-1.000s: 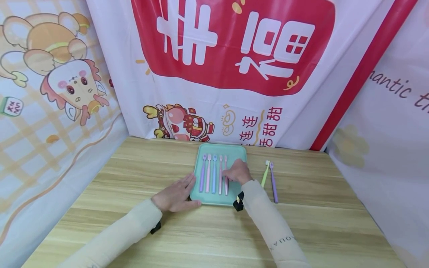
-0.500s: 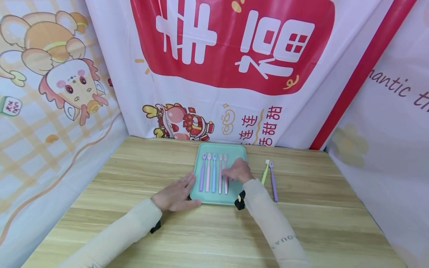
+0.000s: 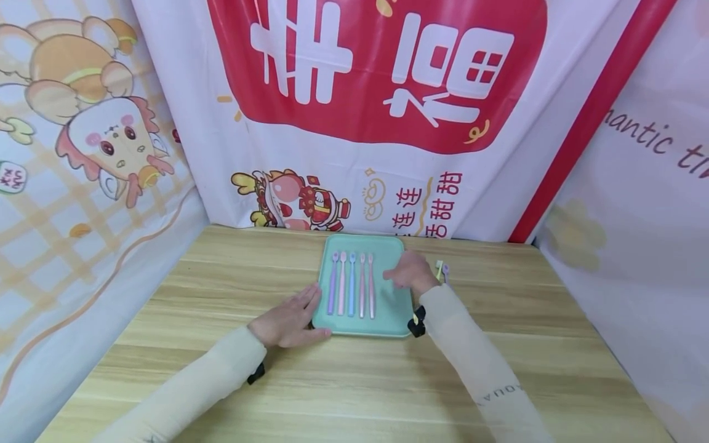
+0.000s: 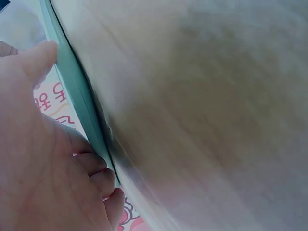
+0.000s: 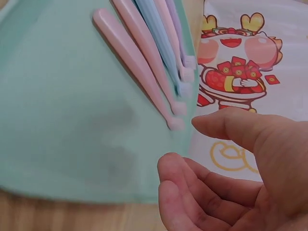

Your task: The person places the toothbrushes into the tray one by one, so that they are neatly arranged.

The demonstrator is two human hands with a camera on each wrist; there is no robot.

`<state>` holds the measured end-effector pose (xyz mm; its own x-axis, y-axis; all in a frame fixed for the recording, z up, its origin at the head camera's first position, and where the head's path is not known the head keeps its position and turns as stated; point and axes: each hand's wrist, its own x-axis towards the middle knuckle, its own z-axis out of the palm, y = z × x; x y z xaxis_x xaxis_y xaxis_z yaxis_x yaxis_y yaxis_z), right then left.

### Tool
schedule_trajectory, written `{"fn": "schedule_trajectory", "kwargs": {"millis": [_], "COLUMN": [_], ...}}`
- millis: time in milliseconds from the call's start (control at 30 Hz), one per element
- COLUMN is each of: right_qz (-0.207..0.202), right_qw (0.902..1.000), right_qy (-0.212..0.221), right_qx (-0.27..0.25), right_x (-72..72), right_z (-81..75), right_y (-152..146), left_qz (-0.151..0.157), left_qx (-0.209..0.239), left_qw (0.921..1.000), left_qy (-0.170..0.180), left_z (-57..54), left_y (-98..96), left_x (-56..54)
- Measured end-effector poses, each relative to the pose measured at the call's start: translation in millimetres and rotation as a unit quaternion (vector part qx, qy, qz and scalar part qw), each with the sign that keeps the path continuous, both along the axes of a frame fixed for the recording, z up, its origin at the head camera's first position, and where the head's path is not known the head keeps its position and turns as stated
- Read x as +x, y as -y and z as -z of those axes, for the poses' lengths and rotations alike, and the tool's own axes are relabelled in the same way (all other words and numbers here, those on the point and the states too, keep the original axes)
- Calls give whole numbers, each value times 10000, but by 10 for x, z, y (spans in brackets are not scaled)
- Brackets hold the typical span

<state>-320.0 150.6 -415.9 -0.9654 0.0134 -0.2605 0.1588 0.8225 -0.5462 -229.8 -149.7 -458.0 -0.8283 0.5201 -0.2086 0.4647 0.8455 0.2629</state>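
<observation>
A mint-green tray point(image 3: 392, 317) lies on the table, with a row of toothbrushes on its left and middle part. From left to right they are a purple toothbrush point(image 3: 333, 286), a pink one point(image 3: 342, 286), a blue one point(image 3: 351, 286) and two more pink ones, the rightmost a pink toothbrush point(image 3: 372, 289). My left hand point(image 3: 288, 320) rests at the tray's left edge, fingers extended. Above the tray's right side is my right hand point(image 3: 415, 272). In the right wrist view its thumb point(image 5: 226, 126) stands apart from loosely bent fingers, with nothing between them.
To the right of the tray lie a green toothbrush point(image 3: 439, 269) and a purple toothbrush point(image 3: 445, 272), both partly hidden behind the right arm. A printed curtain point(image 3: 376, 135) hangs at the table's back edge. Bare wooden tabletop point(image 3: 526, 344) extends to the right.
My right hand has left the rightmost pink toothbrush on the tray and moved right, its forearm now covering more of the two toothbrushes outside. The left hand stays at the tray edge.
</observation>
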Motion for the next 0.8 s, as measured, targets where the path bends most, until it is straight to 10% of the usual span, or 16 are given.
{"fn": "schedule_trajectory", "kwargs": {"millis": [300, 800], "right_qz": [-725, -738], "right_qw": [9937, 9901], "right_qy": [-306, -293], "right_qx": [797, 1157], "right_x": [47, 151], "right_z": [-266, -407], "right_y": [-328, -918], "left_qz": [-119, -34], "left_qx": [-79, -105], "left_qw": [9999, 9999], "left_qy": [28, -20], "left_z": [15, 3], "left_y": [-14, 17], "left_x": [-7, -28]}}
